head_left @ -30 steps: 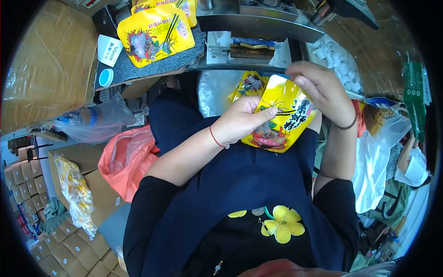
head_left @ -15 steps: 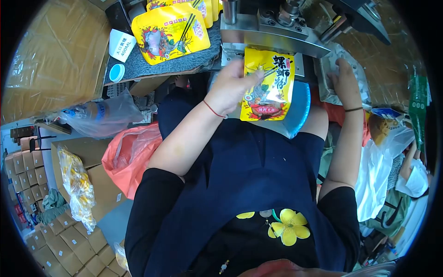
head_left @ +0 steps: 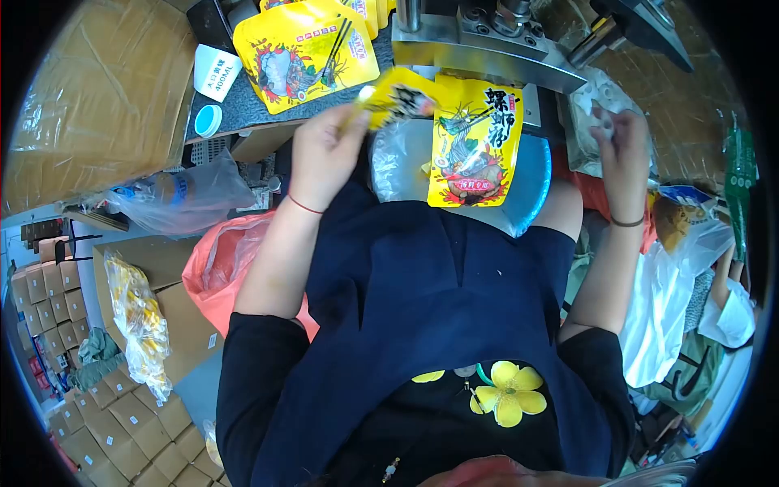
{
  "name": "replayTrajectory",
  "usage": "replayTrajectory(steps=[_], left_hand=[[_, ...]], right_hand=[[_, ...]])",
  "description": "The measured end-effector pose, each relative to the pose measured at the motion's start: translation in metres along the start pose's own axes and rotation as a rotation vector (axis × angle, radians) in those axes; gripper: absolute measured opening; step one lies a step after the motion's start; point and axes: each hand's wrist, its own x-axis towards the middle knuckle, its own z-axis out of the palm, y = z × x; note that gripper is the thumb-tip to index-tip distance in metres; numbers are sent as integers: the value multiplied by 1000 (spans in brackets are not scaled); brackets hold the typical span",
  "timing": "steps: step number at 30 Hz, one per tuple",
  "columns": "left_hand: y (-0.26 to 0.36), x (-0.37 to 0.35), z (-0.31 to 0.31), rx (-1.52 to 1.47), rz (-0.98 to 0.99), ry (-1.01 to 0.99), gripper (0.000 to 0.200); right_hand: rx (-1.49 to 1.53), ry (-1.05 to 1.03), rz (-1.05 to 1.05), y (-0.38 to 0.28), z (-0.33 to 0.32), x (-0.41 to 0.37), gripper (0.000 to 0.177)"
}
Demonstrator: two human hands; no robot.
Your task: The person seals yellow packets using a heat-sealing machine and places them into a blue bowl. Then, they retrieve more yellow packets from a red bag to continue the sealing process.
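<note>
My left hand (head_left: 324, 154) is closed on the edge of a yellow food pouch (head_left: 402, 96), smeared by motion. To the right of it, another yellow pouch (head_left: 475, 154) with black characters and a noodle picture hangs upright at the metal machine (head_left: 487, 63), its top edge by the bar. Over a clear plastic tray (head_left: 580, 150) of whitish pieces, my right hand (head_left: 629, 150) pinches a small whitish piece (head_left: 607, 126). Below the machine a blue-edged basin (head_left: 531, 183) sits at my lap, partly behind the hanging pouch.
On the dark bench mat (head_left: 235, 126) at left lie several yellow pouches (head_left: 304, 61), a white label card (head_left: 217, 73) and a blue-lined cap (head_left: 208, 121). A coral plastic bag (head_left: 223, 260) stands at left. Cardboard (head_left: 97, 97) flanks the bench.
My left hand has moved left, away from the hanging pouch, and now carries a separate pouch. My right hand has shifted slightly right, its fingers now pinched together above the tray.
</note>
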Motion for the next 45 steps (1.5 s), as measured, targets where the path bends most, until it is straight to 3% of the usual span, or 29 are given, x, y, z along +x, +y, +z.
replayTrajectory(steps=[2,4,7,10,11,13,15,17,18,19,21,23,24,27,29,30,31,33,35,36,39,42,43,45], left_hand=[[26,-8,18,-254,-59,-97,18],[37,-10,33,-259,-101,-228,20],[51,-16,58,-306,-105,-365,23],[77,-23,65,-521,-278,-534,28],[70,-28,78,-654,-229,-529,28],[77,-34,81,-905,-336,-661,31],[83,-35,83,-961,-417,-765,31],[78,-41,97,-1098,-528,-774,29],[75,-39,97,-1100,-552,-765,30],[73,-36,97,-1103,-573,-753,30],[67,-23,94,-1143,-580,-674,33],[60,-1,89,-1110,-587,-590,32],[59,9,84,-1254,-604,-593,31],[53,23,79,-1192,-650,-604,35],[55,17,85,-1276,-559,-509,36],[40,16,94,-969,-351,-285,45],[43,23,69,-401,-261,-137,53],[16,43,40,181,210,380,65],[-4,47,14,814,257,335,75],[-24,38,11,909,277,145,81],[-26,15,4,803,469,8,47],[-5,10,-9,350,176,108,31],[4,11,-9,22,-48,15,22],[17,3,8,-102,62,-34,19]], right_hand=[[40,-235,33,-52,1,-4,19],[108,-239,-425,-72,15,3,24],[502,-147,-115,-113,24,0,17],[338,-301,-169,-118,29,10,16],[285,-298,-240,-112,27,12,17],[180,-304,-396,-96,20,20,21],[225,-480,-347,-90,12,20,25],[310,-590,-274,-86,6,20,26],[231,-487,-300,-79,5,22,27],[66,-394,-185,-71,2,25,25],[-269,-226,-242,-23,1,39,24],[-287,-288,-274,9,5,41,27],[-294,-319,-288,22,7,39,29],[-362,-465,-154,44,10,43,33],[-360,-386,-93,31,9,36,30],[-320,-304,-118,41,12,32,29],[-278,-224,-141,50,15,31,29],[-300,-202,-165,53,16,29,27],[-327,-173,-180,34,2,30,27],[-333,-118,-194,19,-3,27,23],[-230,21,-78,-2,-7,16,21],[124,-107,0,-41,2,5,19],[242,-165,-2,-53,5,2,19],[284,-330,-152,-72,14,2,15]])
